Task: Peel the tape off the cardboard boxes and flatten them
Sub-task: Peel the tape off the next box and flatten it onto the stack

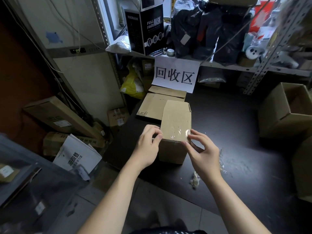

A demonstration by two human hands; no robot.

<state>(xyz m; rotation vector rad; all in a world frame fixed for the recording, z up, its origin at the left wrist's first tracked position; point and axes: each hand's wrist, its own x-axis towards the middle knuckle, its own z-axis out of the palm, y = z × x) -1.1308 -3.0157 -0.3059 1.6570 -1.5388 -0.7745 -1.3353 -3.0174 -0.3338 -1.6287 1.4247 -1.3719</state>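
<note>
Two bare hands, held apart, one at each near top corner of a small cardboard box [172,151].

Item 1: crumpled tape wad [195,180], lying on the dark table [239,132] just beside the right forearm; a second clear scrap [223,165] lies a little further right.

Item 2: left hand [148,149], fingers curled, thumb and fingertips gripping the box's near-left top corner.

Item 3: right hand [202,154], thumb and forefinger pinching the clear tape [179,130] at the near-right top corner. Whether the tape end is lifted off the board cannot be told.

Item 4: the box itself, upright on the table near its front edge, top closed, glossy tape across the near part of the lid.

Item 5: flattened cardboard [152,105], stacked directly behind the box, touching its far side.

Item 6: open carton [285,114], at the table's right, well apart.

Item 7: paper sign [175,74], hung from the shelf edge behind the stack.

Item 8: black mask box [146,27], on the shelf above.
</note>
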